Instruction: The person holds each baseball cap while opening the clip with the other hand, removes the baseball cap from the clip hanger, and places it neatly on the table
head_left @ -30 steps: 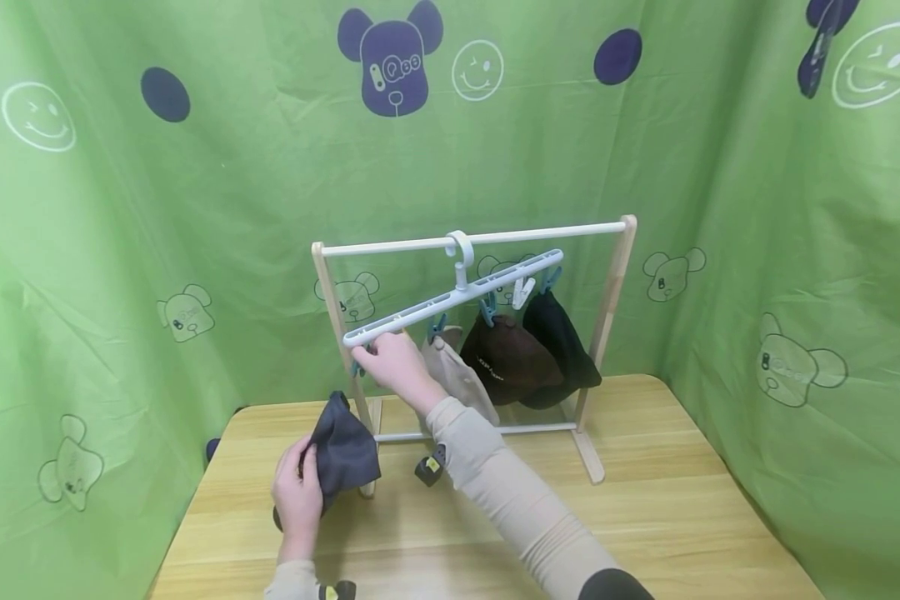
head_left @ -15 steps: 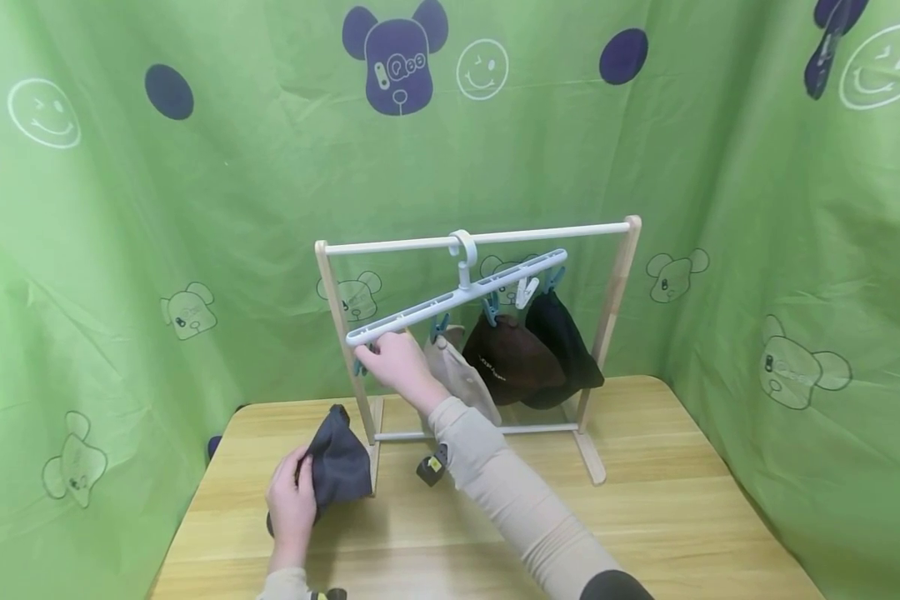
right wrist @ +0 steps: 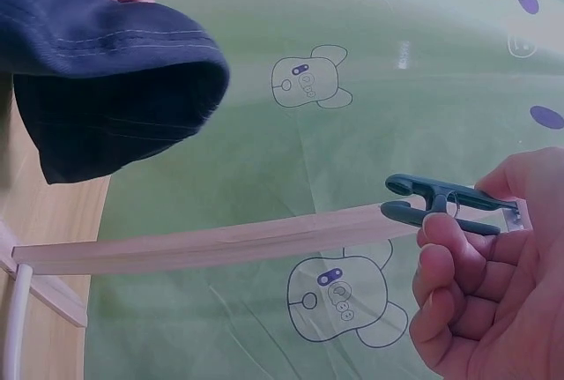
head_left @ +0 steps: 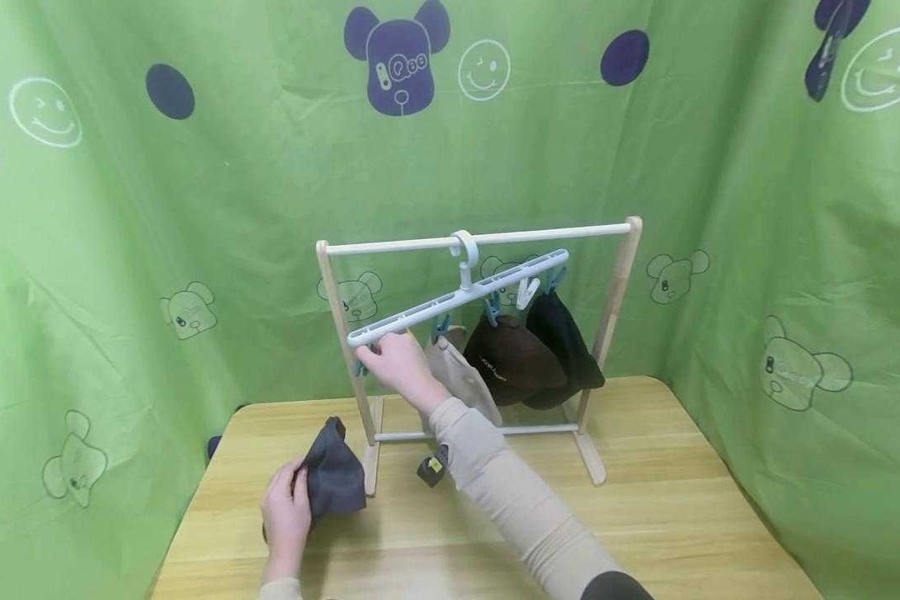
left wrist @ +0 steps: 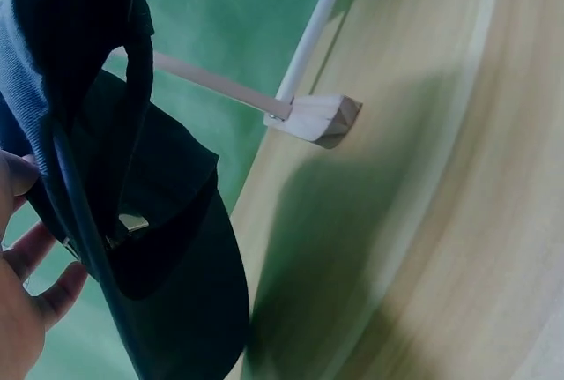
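My left hand (head_left: 285, 508) grips a dark grey-blue cap (head_left: 335, 473) low over the table, left of the rack. In the left wrist view the cap (left wrist: 176, 221) hangs beside the fingers with its strap and metal buckle showing. Up at the left end of the tilted white hanger (head_left: 420, 314), my right hand (head_left: 401, 367) pinches a clip. The right wrist view shows this dark teal clip (right wrist: 432, 199) between thumb and fingers, nothing in its jaws. A beige cap (head_left: 461, 375), a brown cap (head_left: 510, 362) and a black cap (head_left: 558, 346) hang from other clips.
The hanger hooks over the top bar (head_left: 555, 235) of a wooden rack (head_left: 615, 300) on the wooden table (head_left: 667, 517). A white clip (head_left: 527, 293) hangs between the teal ones. Green printed cloth (head_left: 270, 167) surrounds the table.
My left hand and the dark cap have moved down and to the left, away from the hanger's end. My right hand stays at the clip.
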